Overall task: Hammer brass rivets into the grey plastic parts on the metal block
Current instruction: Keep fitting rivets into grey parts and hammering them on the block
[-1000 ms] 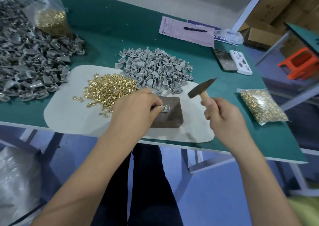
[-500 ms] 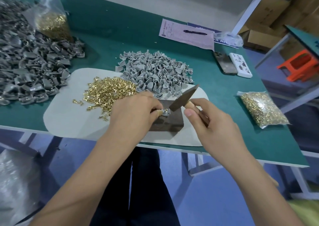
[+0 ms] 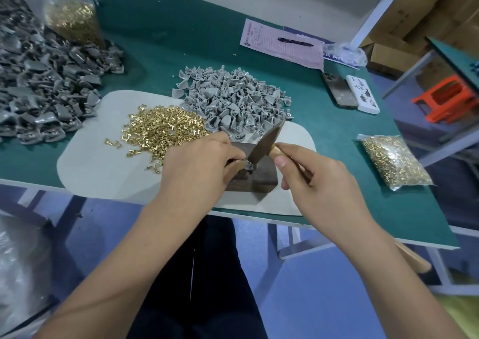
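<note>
Right hand (image 3: 317, 183) grips the wooden handle of a hammer (image 3: 267, 141), fingers curled round it, with the dark head slanting down to meet a small grey part (image 3: 250, 167) on the block (image 3: 255, 176). Left hand (image 3: 199, 167) pinches that part at its left side, fingertips on the block's top; whether a rivet sits in it is too small to tell. The block lies on a pale mat (image 3: 90, 165), close to the table's near edge, and the mat's near right corner reaches that edge. Just left of the hands a loose rivet heap (image 3: 160, 128) spreads on the mat, with a few strays nearer the left. Beyond the block a pile of light grey parts (image 3: 233, 102) straddles the mat's far edge, touching the hammer's tip region. Far left a larger, darker parts pile (image 3: 44, 89) covers the green table (image 3: 181, 40), with a bag of rivets (image 3: 72, 20) standing in it. Right of the hands bare green surface runs to another rivet bag (image 3: 391, 162) near the right edge. Farther back lie a paper form (image 3: 280, 44) with a pen (image 3: 295, 42), a phone (image 3: 338, 89) and a white box (image 3: 363, 93). An orange stool (image 3: 445, 100) and cardboard boxes (image 3: 420, 27) stand beyond the table on a blue floor (image 3: 311, 287).
</note>
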